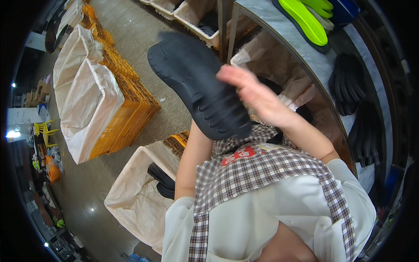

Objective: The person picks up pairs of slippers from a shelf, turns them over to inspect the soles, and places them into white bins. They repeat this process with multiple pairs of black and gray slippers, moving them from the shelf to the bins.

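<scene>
Lined orange crates (pixel 124 115) are standing on the left. Ahead of me, a black shoe sole (pixel 187 72), perhaps several nested, is tilting above my left forearm (pixel 191 163); my left hand is mostly hiding behind it, so I cannot tell its grip. My right hand (pixel 259 94) is spreading open, fingers outstretched, at the sole's right edge. I should be bracing the sole firmly, squaring my right palm, and staying clear of the table (pixel 258 16) on the right.
</scene>
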The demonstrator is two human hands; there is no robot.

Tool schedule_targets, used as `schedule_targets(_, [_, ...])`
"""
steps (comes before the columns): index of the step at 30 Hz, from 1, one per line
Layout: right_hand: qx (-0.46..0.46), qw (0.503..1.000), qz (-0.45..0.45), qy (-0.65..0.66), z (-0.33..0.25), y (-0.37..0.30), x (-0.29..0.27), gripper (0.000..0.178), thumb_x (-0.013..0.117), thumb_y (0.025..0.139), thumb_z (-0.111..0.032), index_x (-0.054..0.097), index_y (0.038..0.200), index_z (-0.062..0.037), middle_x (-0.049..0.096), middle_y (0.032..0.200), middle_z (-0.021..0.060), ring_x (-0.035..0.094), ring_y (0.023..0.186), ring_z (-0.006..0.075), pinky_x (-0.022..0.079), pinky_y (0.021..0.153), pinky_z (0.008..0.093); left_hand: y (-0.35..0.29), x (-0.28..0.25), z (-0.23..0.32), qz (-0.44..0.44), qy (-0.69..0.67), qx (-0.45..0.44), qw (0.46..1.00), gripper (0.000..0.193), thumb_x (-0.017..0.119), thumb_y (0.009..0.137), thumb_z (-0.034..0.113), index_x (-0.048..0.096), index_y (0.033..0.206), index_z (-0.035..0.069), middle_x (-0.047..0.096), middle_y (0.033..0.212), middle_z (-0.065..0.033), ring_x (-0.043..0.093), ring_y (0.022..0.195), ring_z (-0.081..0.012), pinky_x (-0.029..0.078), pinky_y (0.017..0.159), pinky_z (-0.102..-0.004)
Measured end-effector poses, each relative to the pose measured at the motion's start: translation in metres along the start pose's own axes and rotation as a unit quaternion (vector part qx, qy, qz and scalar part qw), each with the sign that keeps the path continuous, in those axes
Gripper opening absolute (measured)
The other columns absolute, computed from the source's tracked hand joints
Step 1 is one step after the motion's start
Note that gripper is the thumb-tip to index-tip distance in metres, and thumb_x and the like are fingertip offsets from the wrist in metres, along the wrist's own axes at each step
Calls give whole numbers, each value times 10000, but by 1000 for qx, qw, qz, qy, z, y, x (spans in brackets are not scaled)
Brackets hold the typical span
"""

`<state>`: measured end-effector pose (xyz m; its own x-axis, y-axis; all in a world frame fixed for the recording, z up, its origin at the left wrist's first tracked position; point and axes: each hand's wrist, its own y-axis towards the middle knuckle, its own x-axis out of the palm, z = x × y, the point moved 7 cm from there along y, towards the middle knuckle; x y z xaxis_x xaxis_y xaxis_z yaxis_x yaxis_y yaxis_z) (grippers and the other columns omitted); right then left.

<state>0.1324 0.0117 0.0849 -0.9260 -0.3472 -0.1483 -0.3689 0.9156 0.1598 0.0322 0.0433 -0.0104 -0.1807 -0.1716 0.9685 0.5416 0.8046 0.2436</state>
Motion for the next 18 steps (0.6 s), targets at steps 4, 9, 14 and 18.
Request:
schedule_targets(4, [11,997,-55,56,1,1,21,548,282,1004,-419,465,1335,-23,201,1507,136,196,1392,264,168,1116,381,-26,-28,-6,78,66,10,995,463,399,980,377,401,1332,76,487,1285,-118,531,1131,-228,489,904,-306])
schedule_targets(9, [21,996,-53,62,0,3,23,528,264,1012,-386,490,1309,-12,227,1495,138,235,1376,262,179,1114,374,-34,-32,-4,79,103,23,991,439,362,998,333,404,1338,59,519,1264,-108,546,1114,-206,502,883,-289])
schedule_targets(14, [101,994,6,-28,14,0,7,607,588,886,-310,378,1365,-1,284,1457,162,306,1334,258,240,1091,356,-15,-23,19,250,271,77,926,463,351,1000,354,373,1345,47,523,1241,-122,564,1071,-209,498,894,-335])
schedule_targets(18, [128,991,37,13,28,0,5,1026,811,685,-185,148,1441,18,316,1414,201,332,1312,247,273,1079,350,-3,16,35,229,563,234,759,446,426,985,221,312,1365,17,492,1247,-134,567,1040,-205,507,841,-304])
